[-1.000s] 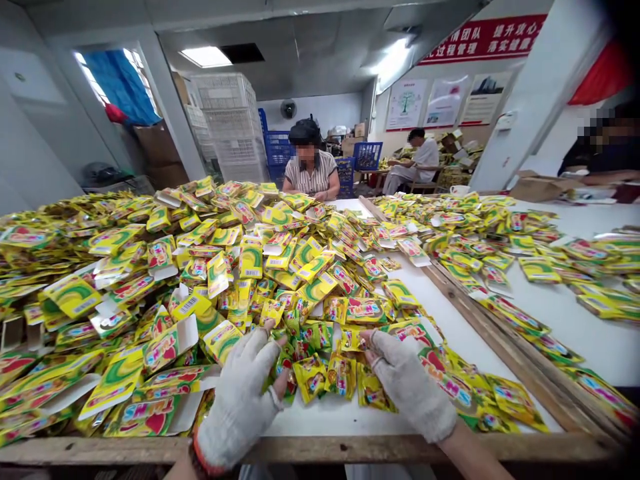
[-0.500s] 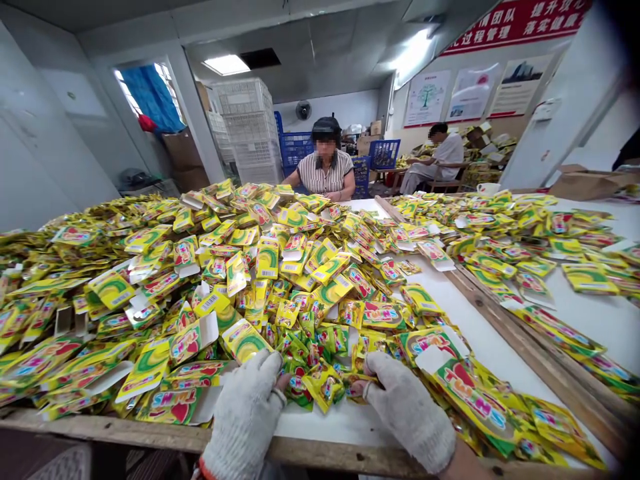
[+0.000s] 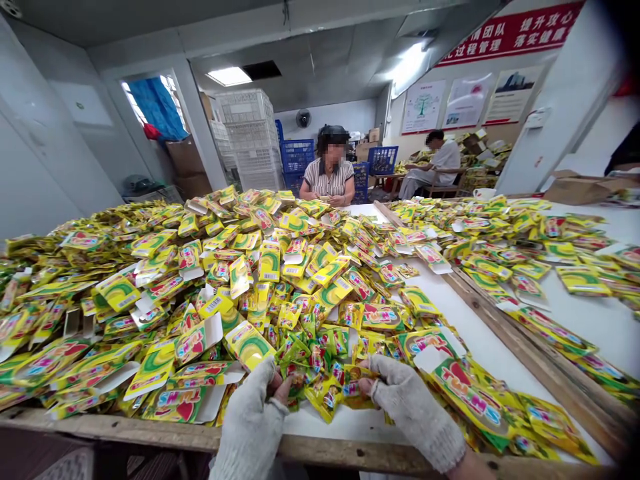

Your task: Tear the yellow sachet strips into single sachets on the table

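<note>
My left hand [image 3: 255,423], in a white fingerless knit glove, is at the table's front edge, thumb and forefinger drawn together beside green wrapped candies [image 3: 294,352]. What they hold, if anything, is hidden. My right hand [image 3: 415,410], gloved alike, pinches the edge of a small yellow candy packet [image 3: 356,390]. Between the hands another yellow candy packet [image 3: 326,397] lies on the white tabletop [image 3: 305,425]. A yellow box with a green ring print [image 3: 249,343] leans just beyond my left fingertips. An open-flapped box with a watermelon print [image 3: 470,393] lies right of my right hand.
A large heap of yellow boxes [image 3: 165,267] covers the table's left and middle. A wooden strip [image 3: 500,320] divides off more boxes [image 3: 583,280] on the right. Across the table sits a person in a striped shirt [image 3: 327,179]. White crates [image 3: 250,137] are stacked behind.
The view has shifted slightly. My left fingers have curled in towards the thumb, and my right hand has closed in on the yellow packet. The person opposite has brought their hands together.
</note>
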`<move>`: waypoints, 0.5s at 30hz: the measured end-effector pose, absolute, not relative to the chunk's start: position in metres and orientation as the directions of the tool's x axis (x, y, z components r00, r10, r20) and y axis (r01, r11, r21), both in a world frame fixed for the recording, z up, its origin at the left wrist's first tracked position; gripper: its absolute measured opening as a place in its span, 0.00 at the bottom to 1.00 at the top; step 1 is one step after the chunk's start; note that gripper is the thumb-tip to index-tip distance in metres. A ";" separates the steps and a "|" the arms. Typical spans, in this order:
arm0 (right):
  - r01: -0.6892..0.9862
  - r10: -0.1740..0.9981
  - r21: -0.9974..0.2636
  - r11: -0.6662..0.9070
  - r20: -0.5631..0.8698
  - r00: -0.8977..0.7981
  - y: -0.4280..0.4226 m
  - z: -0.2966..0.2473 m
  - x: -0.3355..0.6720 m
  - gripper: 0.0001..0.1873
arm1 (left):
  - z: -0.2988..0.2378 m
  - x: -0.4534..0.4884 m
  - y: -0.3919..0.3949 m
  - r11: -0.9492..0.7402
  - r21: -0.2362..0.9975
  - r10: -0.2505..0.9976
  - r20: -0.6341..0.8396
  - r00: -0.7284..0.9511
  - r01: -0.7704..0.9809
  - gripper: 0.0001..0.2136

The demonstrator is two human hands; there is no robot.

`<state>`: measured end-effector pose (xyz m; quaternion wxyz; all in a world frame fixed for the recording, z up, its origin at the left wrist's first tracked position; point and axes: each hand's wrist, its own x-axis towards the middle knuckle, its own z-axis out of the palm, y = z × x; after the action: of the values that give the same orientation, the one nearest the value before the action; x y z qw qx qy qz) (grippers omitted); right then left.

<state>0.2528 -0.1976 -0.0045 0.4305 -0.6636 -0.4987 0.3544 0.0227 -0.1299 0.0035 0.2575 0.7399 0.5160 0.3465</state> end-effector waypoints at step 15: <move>0.504 0.971 -0.855 -0.126 -0.003 0.238 -0.204 -0.005 0.221 0.13 | -0.012 0.046 -0.166 0.056 0.998 0.951 -0.054 0.305 0.005 0.25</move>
<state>0.2212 -0.2037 -0.0050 0.3852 -0.6862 -0.5373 0.3035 0.0463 -0.1658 -0.0124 0.5860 0.5560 0.4295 0.4037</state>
